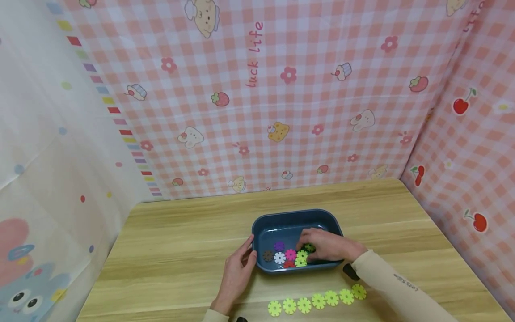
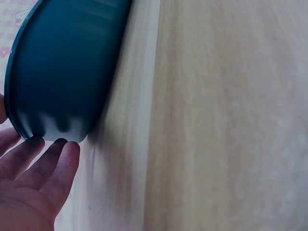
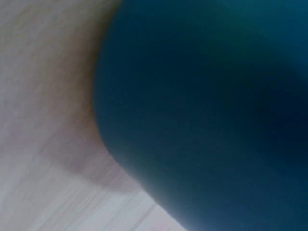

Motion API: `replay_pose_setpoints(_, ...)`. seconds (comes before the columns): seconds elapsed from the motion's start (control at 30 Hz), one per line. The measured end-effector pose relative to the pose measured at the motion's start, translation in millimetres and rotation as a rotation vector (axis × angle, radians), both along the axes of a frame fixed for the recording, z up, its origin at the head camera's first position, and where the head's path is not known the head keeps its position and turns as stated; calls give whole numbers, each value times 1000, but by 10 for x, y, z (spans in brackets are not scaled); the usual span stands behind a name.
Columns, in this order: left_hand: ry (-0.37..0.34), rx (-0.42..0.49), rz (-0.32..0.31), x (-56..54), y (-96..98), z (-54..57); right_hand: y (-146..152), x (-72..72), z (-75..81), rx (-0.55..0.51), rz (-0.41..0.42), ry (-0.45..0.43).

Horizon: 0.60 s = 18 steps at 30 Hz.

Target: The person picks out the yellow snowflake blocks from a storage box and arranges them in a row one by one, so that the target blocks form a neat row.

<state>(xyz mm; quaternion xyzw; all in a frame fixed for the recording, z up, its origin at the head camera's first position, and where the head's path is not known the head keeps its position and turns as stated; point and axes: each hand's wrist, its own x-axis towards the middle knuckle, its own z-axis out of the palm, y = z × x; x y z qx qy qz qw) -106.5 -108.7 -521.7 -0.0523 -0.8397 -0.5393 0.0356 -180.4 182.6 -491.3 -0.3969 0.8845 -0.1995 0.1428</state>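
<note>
A dark blue plastic tub [image 1: 277, 219] stands on the table, with flower-shaped plastic discs along its near side. My left hand [image 1: 236, 273] is at the tub's left end. In the left wrist view, the fingertips [image 2: 72, 149] rest against the outer wall below the rim. Inside the tub, my right hand [image 1: 327, 245] reaches down among the discs, thumb and fingers apart around yellow-green discs [image 1: 301, 256]. Beside them lie a pink disc [image 1: 290, 255], a white disc [image 1: 279, 257], a purple disc [image 1: 279, 246], a brown disc [image 1: 268, 256] and a red disc [image 1: 289, 264]. The right wrist view shows only the blurred tub wall [image 3: 192, 125].
A slightly curved row of several yellow-green discs [image 1: 304, 305] lies on the wooden table [image 1: 181, 250] in front of the tub. Checked pink cloth [image 1: 306, 103] hangs behind the table and at its right. White patterned cloth [image 1: 48, 147] hangs at the left.
</note>
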Motion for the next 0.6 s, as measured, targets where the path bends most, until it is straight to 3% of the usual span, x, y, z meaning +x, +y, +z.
replay_pose_setpoints(0.6, -6, 8, -5, -11, -6, 0, -25, 15, -4, 6, 1, 21)
